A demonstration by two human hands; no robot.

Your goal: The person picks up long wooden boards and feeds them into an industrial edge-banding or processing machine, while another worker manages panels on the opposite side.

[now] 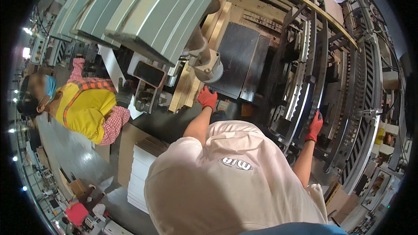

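My left hand (pixel 207 98): red-gloved, fingers bent, by the dark panel's (pixel 233 61) near edge, panel flat. My right hand (pixel 315 126): beside a long dark rail (pixel 322 63). Either grip: cannot tell. Step, my judgement: positioning. Next: calls for steady, even hold.

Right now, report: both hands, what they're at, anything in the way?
Left hand by plate, contact unclear. Right hand by dark rail, grip unclear. Round metal fitting close beyond left hand.

Head view, facing downward (wide fisheye)
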